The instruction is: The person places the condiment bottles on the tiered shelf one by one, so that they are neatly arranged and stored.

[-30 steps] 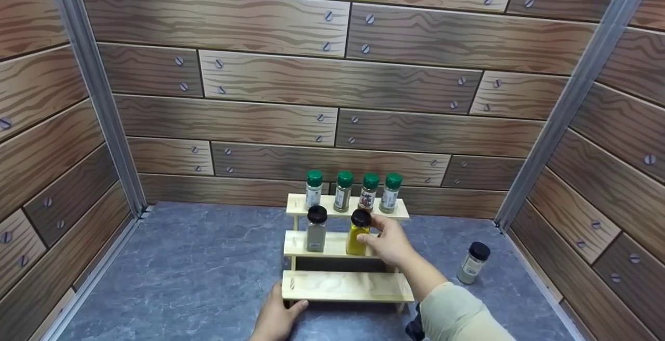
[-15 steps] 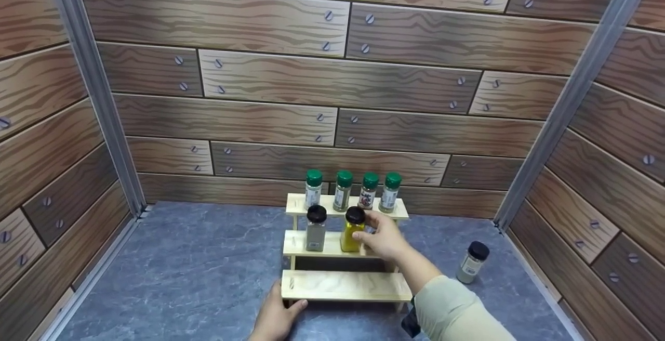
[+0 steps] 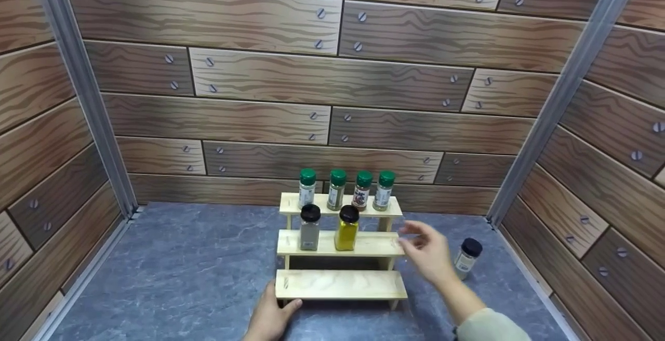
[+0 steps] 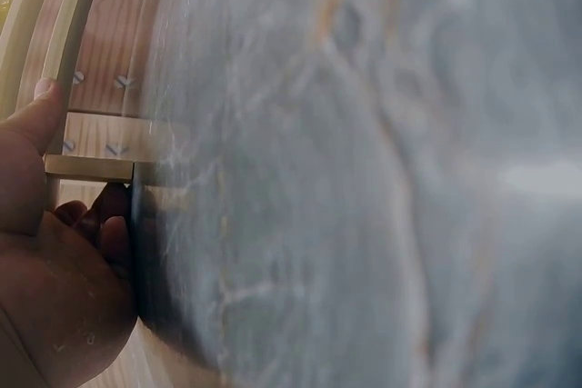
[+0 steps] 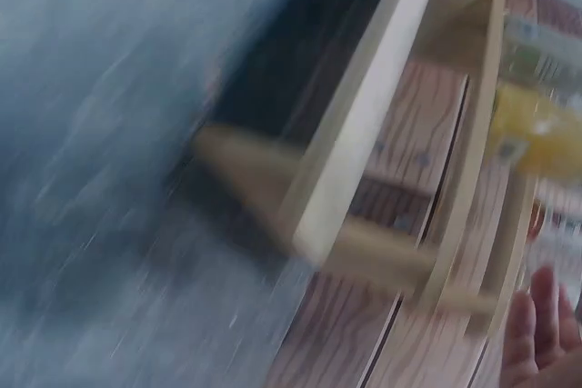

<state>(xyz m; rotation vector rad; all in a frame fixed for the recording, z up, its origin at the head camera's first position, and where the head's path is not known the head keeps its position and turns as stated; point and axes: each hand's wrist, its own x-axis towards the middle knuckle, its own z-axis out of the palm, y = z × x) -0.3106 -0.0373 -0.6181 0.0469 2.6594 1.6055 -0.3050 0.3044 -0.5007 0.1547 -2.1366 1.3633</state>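
Note:
A three-tier wooden spice rack [image 3: 340,285] stands on the grey marbled tabletop. My left hand [image 3: 267,317] grips its front left corner; in the left wrist view the thumb [image 4: 41,115] lies along the wood and the fingers curl at the leg. On the middle tier stand a grey spice jar [image 3: 310,232] and a yellow spice jar [image 3: 346,232], both black-capped and upright. My right hand [image 3: 428,252] is off the rack's right end, fingers loosely bent and holding nothing. Its fingertips [image 5: 544,293] show at the right wrist view's edge, blurred.
Several green-capped spice jars [image 3: 335,193] line the top tier near the back wall. Right of the rack, behind my right hand, a black-capped jar [image 3: 466,260] stands on the tabletop [image 3: 208,268]. Wood-print walls [image 3: 260,76] enclose three sides.
My right hand slid the yellow jar slightly left along the middle tier, then let go and moved right, toward the lone jar. My left hand has stayed at the rack's corner.

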